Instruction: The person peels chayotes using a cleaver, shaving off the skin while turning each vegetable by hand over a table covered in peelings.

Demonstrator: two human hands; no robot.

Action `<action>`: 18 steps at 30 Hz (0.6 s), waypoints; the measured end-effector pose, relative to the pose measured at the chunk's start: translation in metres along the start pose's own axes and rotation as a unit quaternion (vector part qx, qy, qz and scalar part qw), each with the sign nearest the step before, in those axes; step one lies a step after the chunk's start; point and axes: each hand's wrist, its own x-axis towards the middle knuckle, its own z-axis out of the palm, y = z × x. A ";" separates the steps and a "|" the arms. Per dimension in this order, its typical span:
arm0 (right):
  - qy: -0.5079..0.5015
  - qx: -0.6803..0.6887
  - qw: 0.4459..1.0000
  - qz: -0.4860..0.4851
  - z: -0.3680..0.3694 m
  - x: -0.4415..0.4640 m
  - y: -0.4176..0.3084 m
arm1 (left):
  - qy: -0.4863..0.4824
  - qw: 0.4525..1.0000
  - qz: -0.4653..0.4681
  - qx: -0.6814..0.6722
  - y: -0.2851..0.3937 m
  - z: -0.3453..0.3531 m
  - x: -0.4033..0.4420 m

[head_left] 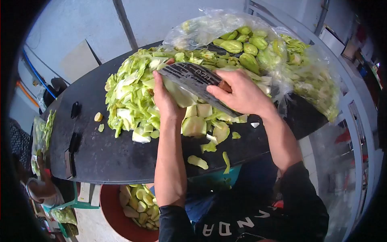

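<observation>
My left hand (pixel 164 97) is wrapped round a pale, peeled chayote (pixel 180 95), raised above the table. My right hand (pixel 244 93) grips a broad cleaver (pixel 197 80) by its wooden handle, of which only a bit shows. The blade lies slanted across the top of the chayote and hides part of it and the left fingertips. Beneath and left of my hands spreads a big heap of green peelings (pixel 129 92). Cut chayote chunks (pixel 194 126) sit just below the blade, with loose peel strips (pixel 197 162) near the table's front edge.
Whole chayotes (pixel 249 49) rest by a clear plastic bag (pixel 193 30) at the back of the dark table (pixel 109 157). Another bag with peelings (pixel 314 84) hangs over the right side. Below the front edge stands a red tub (pixel 108 209) of chayote pieces. Another person (pixel 44 189) is at far left.
</observation>
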 end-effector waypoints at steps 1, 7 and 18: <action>0.000 -0.011 1.000 -0.010 -0.003 0.000 -0.002 | -0.010 1.000 -0.009 -0.006 0.000 0.000 -0.001; 0.057 0.019 0.998 0.028 0.005 -0.003 0.011 | 0.006 0.999 -0.032 -0.018 -0.001 -0.007 0.001; -0.015 0.272 0.953 0.133 -0.001 -0.019 0.036 | -0.078 0.989 -0.048 -0.120 0.003 -0.011 0.001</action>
